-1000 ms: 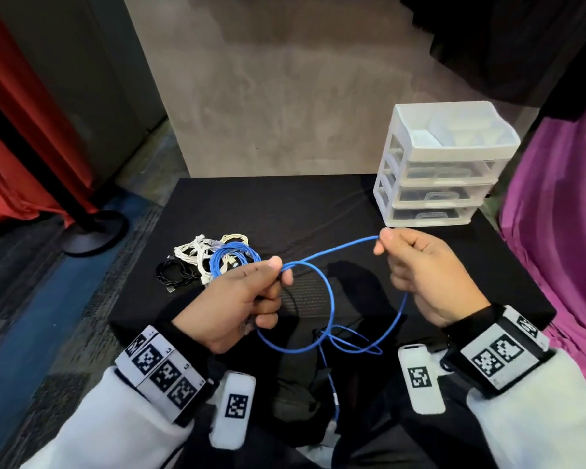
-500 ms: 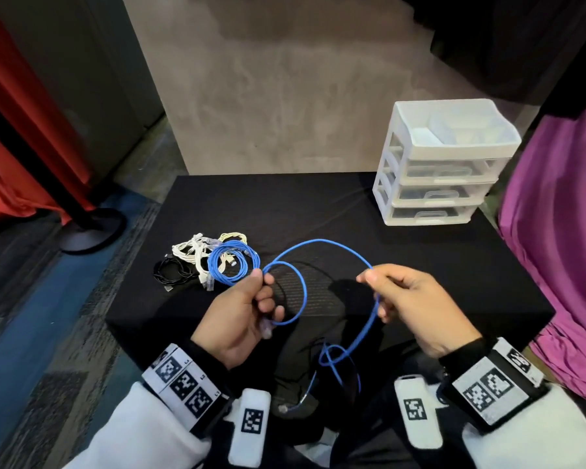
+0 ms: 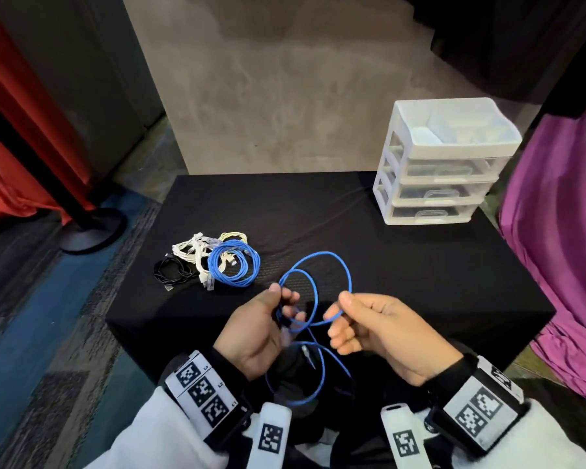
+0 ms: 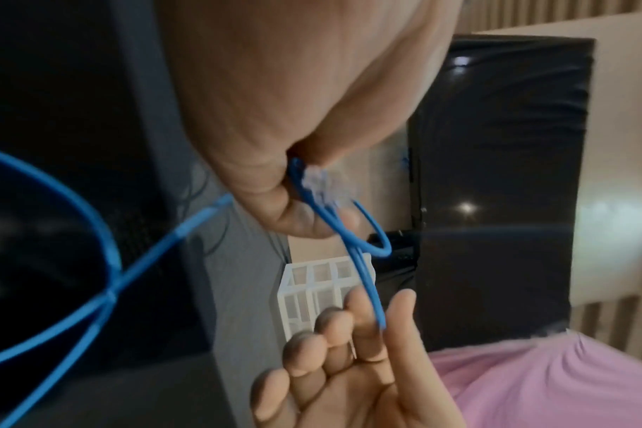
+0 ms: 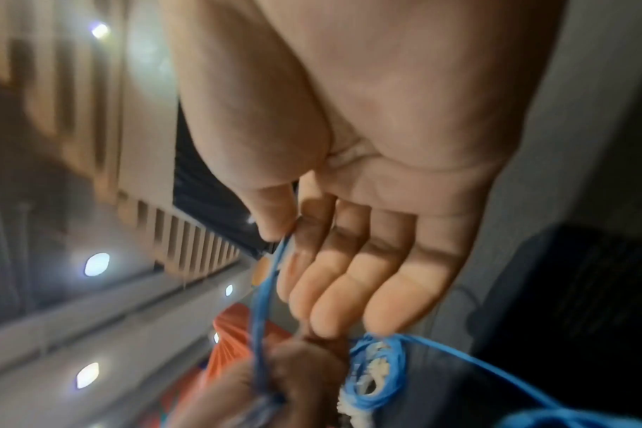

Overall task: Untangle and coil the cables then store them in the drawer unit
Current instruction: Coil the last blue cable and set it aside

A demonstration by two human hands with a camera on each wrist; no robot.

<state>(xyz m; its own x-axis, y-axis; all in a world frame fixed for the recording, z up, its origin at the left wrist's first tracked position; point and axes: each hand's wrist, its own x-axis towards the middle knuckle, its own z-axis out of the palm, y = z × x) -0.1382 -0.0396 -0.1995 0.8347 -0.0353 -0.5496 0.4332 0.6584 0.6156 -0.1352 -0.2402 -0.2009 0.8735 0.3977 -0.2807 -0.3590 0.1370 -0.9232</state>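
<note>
A thin blue cable (image 3: pixel 332 262) forms two loops above the black table's near edge, and its slack hangs below my hands. My left hand (image 3: pixel 268 319) pinches the loops together near the cable's clear plug (image 4: pixel 321 185). My right hand (image 3: pixel 359 316) pinches the cable (image 5: pixel 272 278) between thumb and forefinger at the right side of the outer loop, other fingers loosely extended. The white drawer unit (image 3: pixel 444 164) stands at the table's far right, all three drawers closed, its top tray open.
A coiled blue cable (image 3: pixel 234 269), tangled white cables (image 3: pixel 193 252) and a black cable (image 3: pixel 171 270) lie in a pile at the table's left. A purple cloth (image 3: pixel 562 248) hangs at the right. A black stand base (image 3: pixel 92 228) sits on the floor at left.
My hands came closer together and nearer my body. The straight stretch of blue cable between them has been bent into a second loop held at my left hand.
</note>
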